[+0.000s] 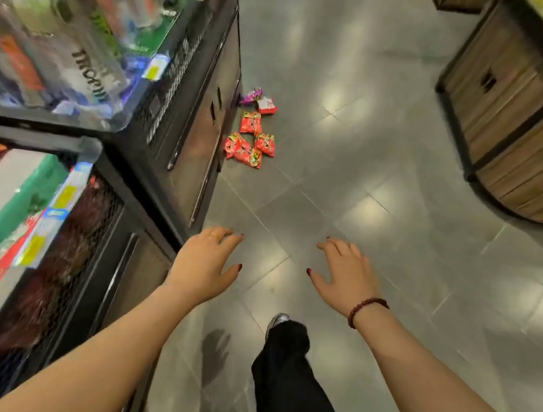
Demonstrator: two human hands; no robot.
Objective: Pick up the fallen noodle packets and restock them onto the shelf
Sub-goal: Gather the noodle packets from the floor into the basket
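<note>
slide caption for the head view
Left hand and right hand, both empty, extend toward noodle packets on the floor beside the shelf

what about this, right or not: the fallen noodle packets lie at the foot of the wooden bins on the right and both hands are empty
Not quite. The head view shows the noodle packets at the foot of the black shelf unit on the left, not the wooden bins. The left hand and right hand are indeed empty.

Five red noodle packets (pixel 251 122), one purple packet (pixel 252 95) and two hands: left hand (pixel 204 262), right hand (pixel 344 274).
</note>
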